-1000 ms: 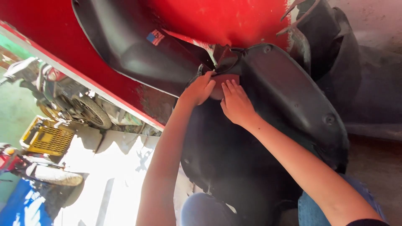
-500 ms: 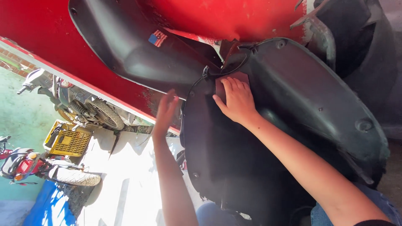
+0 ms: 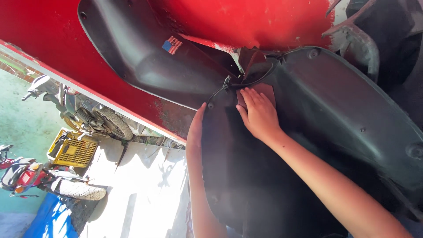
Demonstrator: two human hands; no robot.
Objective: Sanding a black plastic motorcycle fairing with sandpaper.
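Since a second earlier, left hand [image 3: 196, 128] had slid off the top to grip the black inner fender panel's [image 3: 246, 176] left edge, fingers hidden behind, while right hand [image 3: 260, 114] pressed flat, fingers together, under the red bodywork [image 3: 264, 22].

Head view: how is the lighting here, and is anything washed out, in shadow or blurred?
Head view: harsh sunlight blows out the pale ground at lower left; the black inner fender panel sits in deep shadow with little detail; the right hand is evenly lit, the left hand half shaded behind the panel edge; no strong motion blur.
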